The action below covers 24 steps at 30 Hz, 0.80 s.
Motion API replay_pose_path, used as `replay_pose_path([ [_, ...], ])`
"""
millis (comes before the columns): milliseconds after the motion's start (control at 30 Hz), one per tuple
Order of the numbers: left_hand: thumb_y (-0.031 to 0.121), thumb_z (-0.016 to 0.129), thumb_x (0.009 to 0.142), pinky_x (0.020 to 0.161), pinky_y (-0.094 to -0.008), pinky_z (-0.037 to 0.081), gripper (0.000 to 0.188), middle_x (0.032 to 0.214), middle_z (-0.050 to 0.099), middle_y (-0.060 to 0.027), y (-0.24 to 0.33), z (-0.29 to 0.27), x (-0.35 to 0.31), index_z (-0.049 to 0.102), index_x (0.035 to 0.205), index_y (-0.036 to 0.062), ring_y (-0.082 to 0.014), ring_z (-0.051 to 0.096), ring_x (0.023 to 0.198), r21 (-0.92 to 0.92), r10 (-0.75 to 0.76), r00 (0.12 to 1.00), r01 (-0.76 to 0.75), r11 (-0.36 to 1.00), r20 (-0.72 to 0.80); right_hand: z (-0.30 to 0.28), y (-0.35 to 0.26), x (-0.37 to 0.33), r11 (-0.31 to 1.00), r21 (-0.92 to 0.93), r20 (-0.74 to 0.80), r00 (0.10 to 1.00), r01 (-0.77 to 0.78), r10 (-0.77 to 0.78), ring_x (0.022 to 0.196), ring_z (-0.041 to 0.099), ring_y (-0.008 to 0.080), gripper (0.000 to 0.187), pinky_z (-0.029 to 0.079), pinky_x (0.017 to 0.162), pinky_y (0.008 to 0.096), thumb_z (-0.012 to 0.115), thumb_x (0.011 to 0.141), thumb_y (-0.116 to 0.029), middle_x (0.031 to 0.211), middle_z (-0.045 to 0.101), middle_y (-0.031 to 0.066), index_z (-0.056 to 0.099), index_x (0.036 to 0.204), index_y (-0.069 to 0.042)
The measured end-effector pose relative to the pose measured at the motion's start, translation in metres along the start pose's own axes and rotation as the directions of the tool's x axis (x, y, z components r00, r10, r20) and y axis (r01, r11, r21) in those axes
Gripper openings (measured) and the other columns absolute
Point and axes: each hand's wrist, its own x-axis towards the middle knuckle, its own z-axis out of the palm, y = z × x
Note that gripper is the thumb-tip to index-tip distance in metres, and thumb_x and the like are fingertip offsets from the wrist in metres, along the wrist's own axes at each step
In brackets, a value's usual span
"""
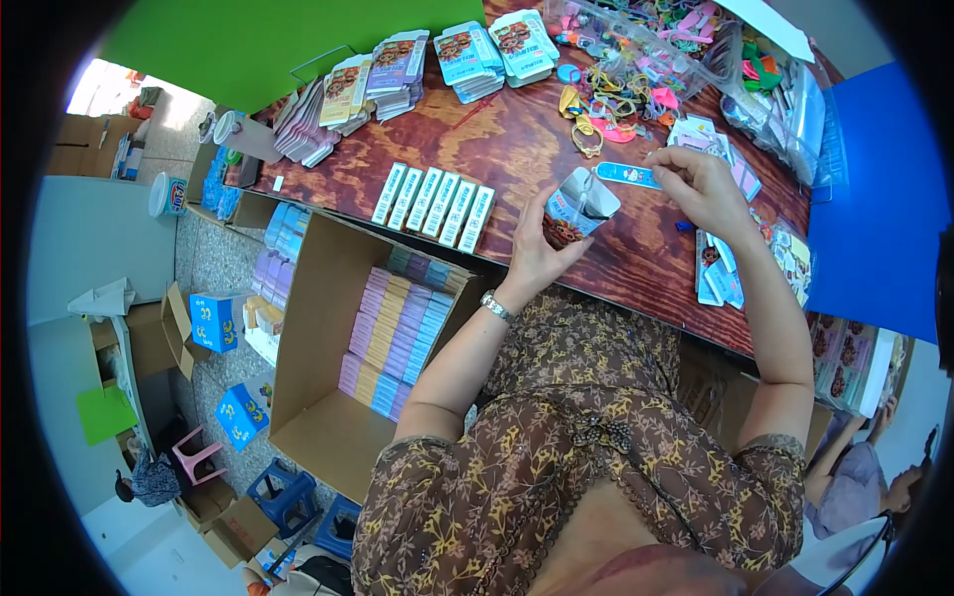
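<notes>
My left hand grips a small printed carton, tilted, with its top flaps open. Beside the carton's opening, my right hand pinches a narrow flat blue strip with a small figure printed on it; its exact kind is unclear. The strip's far end reaches close to the open flaps. To the left of my left hand stands a row of several closed small boxes. Beneath my right forearm lie loose light-blue printed pieces, partly covered.
Stacks of flattened cartons line the table's far side. A tangled pile of colourful small items and clear plastic bags sit at the far right. A large cardboard box with packed cartons stands below the table's left edge. Another person is at the right.
</notes>
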Motion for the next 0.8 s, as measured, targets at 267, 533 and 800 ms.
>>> replay_pose_path([
  [267, 0.017, 0.088, 0.07, 0.099, -0.0434, 0.049, 0.083, 0.126, 0.057, -0.0198, -0.007, 0.003, -0.003, 0.045, 0.138, -0.0005, -0.0351, 0.058, 0.118, -0.064, -0.046, 0.999, 0.047, 0.997, 0.01, 0.003, 0.008, 0.003, 0.996, 0.089, 0.006, 1.0, -0.002, 0.001, 0.064, 0.057, 0.0058, 0.022, 0.046, 0.058, 0.026, 0.061, 0.098, -0.016, 0.073, 0.063, -0.0001, 0.07, 0.11, 0.0],
  [533, 0.018, 0.088, 0.07, 0.103, -0.0467, 0.046, 0.086, 0.13, 0.055, -0.022, -0.017, 0.001, -0.004, 0.043, 0.141, 0.0003, -0.0374, 0.055, 0.122, 0.086, -0.124, 0.992, 0.126, 0.988, -0.033, 0.013, 0.052, 0.064, 0.858, 0.507, -0.025, 0.994, -0.08, 0.108, 0.073, 0.062, 0.0073, 0.026, 0.051, 0.068, 0.0234, 0.063, 0.1, -0.018, 0.095, 0.068, 0.0017, 0.067, 0.12, -0.001],
  [800, 0.019, 0.09, 0.071, 0.098, -0.0395, 0.05, 0.084, 0.127, 0.057, -0.019, -0.02, 0.009, 0.0, 0.045, 0.139, -0.0015, -0.0286, 0.06, 0.116, -0.008, -0.168, 0.985, 0.168, 0.986, -0.025, 0.018, 0.085, 0.144, 0.701, 0.707, -0.233, 0.904, -0.096, 0.359, 0.073, 0.065, 0.0099, 0.023, 0.055, 0.063, 0.0223, 0.063, 0.1, -0.015, 0.091, 0.066, 0.0013, 0.064, 0.12, -0.002],
])
